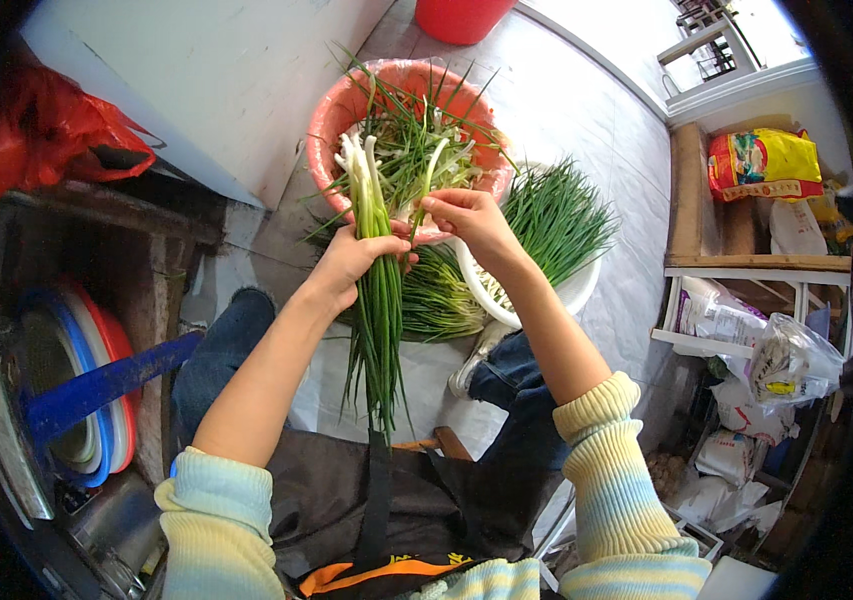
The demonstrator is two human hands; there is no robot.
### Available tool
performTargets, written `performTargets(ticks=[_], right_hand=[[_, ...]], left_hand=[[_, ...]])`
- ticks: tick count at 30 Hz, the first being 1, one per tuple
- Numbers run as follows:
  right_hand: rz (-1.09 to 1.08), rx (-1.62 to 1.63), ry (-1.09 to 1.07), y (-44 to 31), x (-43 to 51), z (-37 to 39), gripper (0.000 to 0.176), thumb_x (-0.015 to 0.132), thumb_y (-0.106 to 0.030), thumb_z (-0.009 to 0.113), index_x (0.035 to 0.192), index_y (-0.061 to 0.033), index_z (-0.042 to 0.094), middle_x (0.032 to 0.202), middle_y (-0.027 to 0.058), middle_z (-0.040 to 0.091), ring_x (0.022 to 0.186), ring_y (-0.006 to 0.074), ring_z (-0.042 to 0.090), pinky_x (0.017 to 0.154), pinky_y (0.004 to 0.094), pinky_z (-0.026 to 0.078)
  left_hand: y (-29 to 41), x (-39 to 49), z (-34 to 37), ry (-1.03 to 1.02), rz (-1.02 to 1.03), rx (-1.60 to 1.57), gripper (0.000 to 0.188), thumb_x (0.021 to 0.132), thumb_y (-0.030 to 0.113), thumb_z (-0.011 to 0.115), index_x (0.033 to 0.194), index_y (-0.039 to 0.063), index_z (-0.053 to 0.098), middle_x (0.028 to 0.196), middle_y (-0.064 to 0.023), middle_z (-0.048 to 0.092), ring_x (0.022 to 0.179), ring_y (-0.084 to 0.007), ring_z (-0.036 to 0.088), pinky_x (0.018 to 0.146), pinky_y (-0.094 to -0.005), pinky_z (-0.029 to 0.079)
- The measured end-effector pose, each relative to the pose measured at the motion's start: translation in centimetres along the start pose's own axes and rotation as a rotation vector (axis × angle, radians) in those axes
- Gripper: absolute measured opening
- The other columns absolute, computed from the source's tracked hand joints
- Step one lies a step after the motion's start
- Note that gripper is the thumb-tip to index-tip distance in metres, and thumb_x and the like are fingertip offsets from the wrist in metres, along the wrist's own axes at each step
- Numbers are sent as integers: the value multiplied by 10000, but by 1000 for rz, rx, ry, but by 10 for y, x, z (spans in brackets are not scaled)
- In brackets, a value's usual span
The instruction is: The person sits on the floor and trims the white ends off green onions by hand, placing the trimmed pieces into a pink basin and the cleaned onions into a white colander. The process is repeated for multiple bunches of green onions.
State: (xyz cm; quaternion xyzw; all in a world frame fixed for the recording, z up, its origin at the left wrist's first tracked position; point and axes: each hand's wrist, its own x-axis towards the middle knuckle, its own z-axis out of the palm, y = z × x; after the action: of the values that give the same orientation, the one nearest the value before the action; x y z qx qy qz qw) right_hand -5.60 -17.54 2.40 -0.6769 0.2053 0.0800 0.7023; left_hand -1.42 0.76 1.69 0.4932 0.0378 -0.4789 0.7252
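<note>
My left hand (359,259) is closed around a bunch of green onions (377,300), white ends up and green leaves hanging down over my lap. Beside it, my right hand (464,217) pinches a single green onion (431,174) between thumb and fingers; its lower part reaches my left fingertips. Beyond both hands stands a red basin (325,112) lined with clear plastic, full of loose leaves and trimmings. To its right, a white plastic basket (584,289) holds green onions with their leaves pointing away. More green onions (441,300) lie on the floor below the basin, partly behind the held bunch.
A red bucket (464,19) stands beyond the basin. At the right, shelves (760,261) hold packaged goods and plastic bags. Basins and sieves (122,352) with coloured rims are stacked at the left, near a blue bar (111,390). A red plastic bag (58,139) hangs above them.
</note>
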Motion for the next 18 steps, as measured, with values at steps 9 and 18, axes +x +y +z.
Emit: performTargets(ticks=[9, 18], right_hand=[[112, 192, -161, -2, 6, 2, 131, 819, -155, 629, 837, -30, 594, 750, -10, 582, 653, 52, 535, 628, 181, 447], [23, 65, -182, -1, 6, 0, 208, 819, -166, 632, 901, 24, 637, 776, 15, 623, 676, 53, 551, 624, 189, 440]], left_hand=[[0, 3, 6, 39, 131, 44, 198, 765, 81, 649, 932, 8, 574, 839, -84, 605, 736, -153, 596, 639, -277, 488], [2, 0, 5, 95, 54, -62, 237, 772, 79, 633, 975, 11, 532, 782, -84, 597, 657, -168, 591, 612, -276, 493]])
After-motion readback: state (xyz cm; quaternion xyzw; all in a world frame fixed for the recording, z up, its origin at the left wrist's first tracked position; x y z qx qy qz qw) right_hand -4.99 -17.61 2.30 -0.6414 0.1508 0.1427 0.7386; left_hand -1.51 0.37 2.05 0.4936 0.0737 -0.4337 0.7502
